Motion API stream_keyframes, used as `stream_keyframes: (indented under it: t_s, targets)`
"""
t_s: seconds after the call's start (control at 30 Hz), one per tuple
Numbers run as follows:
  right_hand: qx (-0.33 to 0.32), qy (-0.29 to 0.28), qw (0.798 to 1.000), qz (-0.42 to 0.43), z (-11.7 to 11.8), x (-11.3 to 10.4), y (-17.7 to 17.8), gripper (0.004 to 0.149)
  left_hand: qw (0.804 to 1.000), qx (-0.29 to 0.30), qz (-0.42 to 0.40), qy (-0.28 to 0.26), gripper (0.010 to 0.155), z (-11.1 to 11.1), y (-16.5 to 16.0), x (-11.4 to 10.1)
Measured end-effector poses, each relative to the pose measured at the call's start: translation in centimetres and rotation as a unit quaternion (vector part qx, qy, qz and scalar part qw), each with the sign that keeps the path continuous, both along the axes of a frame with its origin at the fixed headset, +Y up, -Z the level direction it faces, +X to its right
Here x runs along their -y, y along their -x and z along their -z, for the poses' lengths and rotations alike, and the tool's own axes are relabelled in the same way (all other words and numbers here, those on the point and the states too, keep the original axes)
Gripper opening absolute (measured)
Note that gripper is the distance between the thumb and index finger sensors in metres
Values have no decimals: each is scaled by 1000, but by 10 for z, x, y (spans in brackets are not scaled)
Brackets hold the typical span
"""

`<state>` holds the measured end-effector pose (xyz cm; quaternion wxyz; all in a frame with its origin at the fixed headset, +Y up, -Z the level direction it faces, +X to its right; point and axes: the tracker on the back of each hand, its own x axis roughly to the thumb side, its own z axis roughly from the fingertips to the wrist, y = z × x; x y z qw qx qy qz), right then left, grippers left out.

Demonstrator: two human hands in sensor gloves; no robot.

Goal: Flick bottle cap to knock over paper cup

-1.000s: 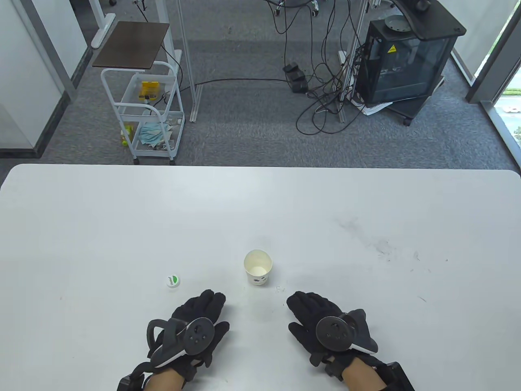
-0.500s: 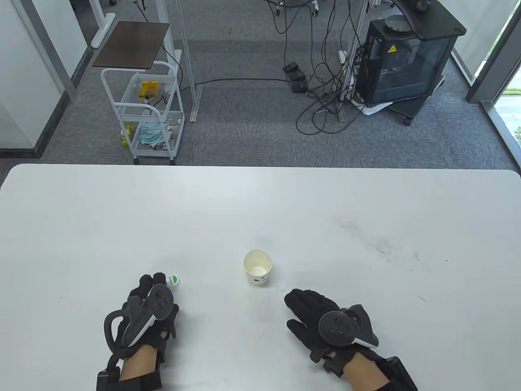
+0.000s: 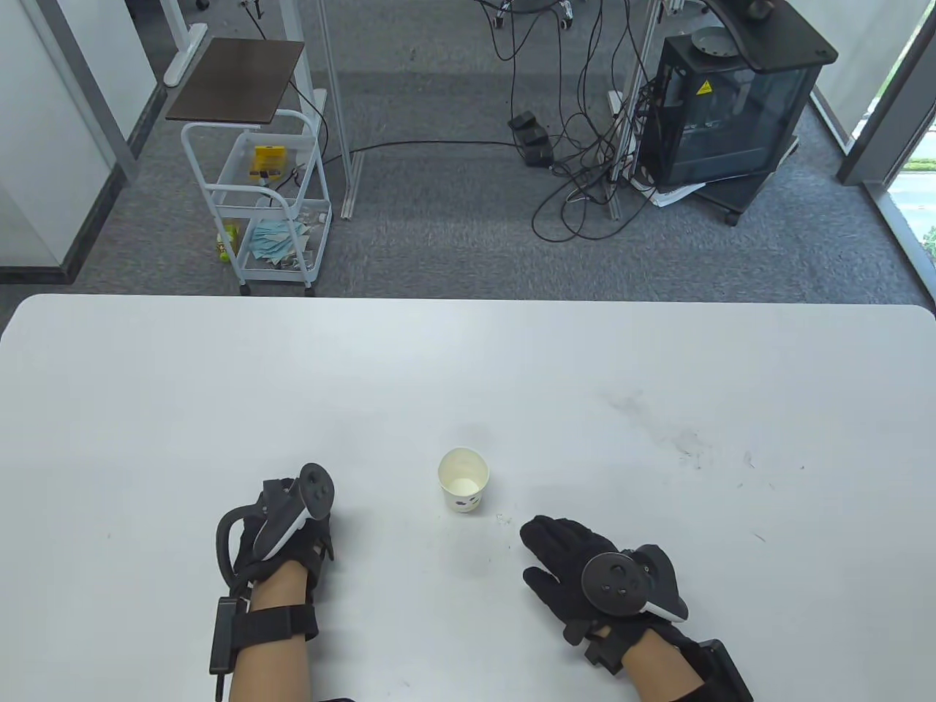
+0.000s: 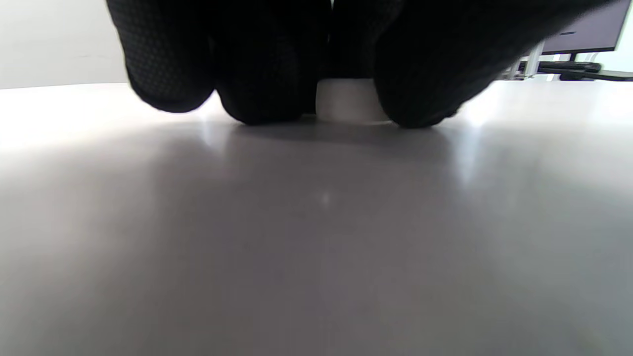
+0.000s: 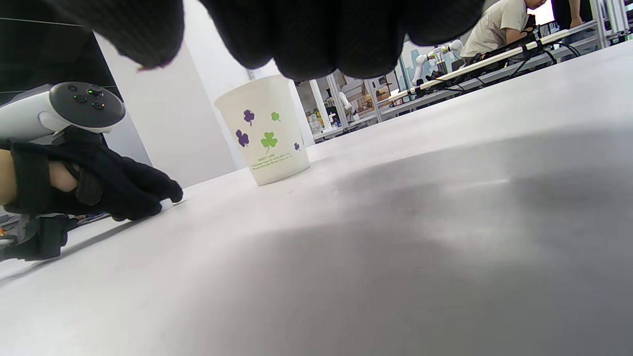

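Observation:
A white paper cup (image 3: 463, 484) with clover prints stands upright on the white table (image 3: 468, 365); it also shows in the right wrist view (image 5: 264, 131). The white bottle cap (image 4: 346, 101) lies on the table to the cup's left. The hand hides it in the table view. My left hand (image 3: 307, 523) is down on the table over the cap. Its gloved fingertips (image 4: 257, 89) close on both sides of the cap. My right hand (image 3: 563, 548) rests flat on the table with fingers spread, just right of the cup and nearer me. It holds nothing.
Small white crumbs (image 3: 502, 519) lie between the cup and my right hand. Dark scuff marks (image 3: 687, 442) sit to the right on the table. Beyond the far edge is carpet floor with a white trolley (image 3: 270, 212) and a black cabinet (image 3: 731, 110).
My left hand moved left and forward from beside my right hand to the cap, turned on its side, and now covers it. My right hand shifted slightly. The cup has not moved.

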<state>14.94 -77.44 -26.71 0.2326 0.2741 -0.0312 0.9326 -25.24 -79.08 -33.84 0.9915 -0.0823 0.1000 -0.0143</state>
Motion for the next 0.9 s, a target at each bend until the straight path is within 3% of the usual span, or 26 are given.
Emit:
stream_keyframes:
  t_s: [0.2, 0.47, 0.63, 0.9]
  targets:
    - [20, -2, 1000, 2, 3, -1, -8, 62, 994, 92, -53, -9, 60, -26, -32, -2]
    - [26, 17, 1000, 0, 3, 5, -9, 62, 969, 236, -75, -7, 62, -74, -123, -8]
    - [16, 22, 1000, 0, 2, 5, -5, 62, 966, 252, -60, -5, 62, -76, -159, -8]
    - [-7, 23, 1000, -2, -1, 5, 3, 61, 961, 275, 1, -3, 64, -73, -179, 2]
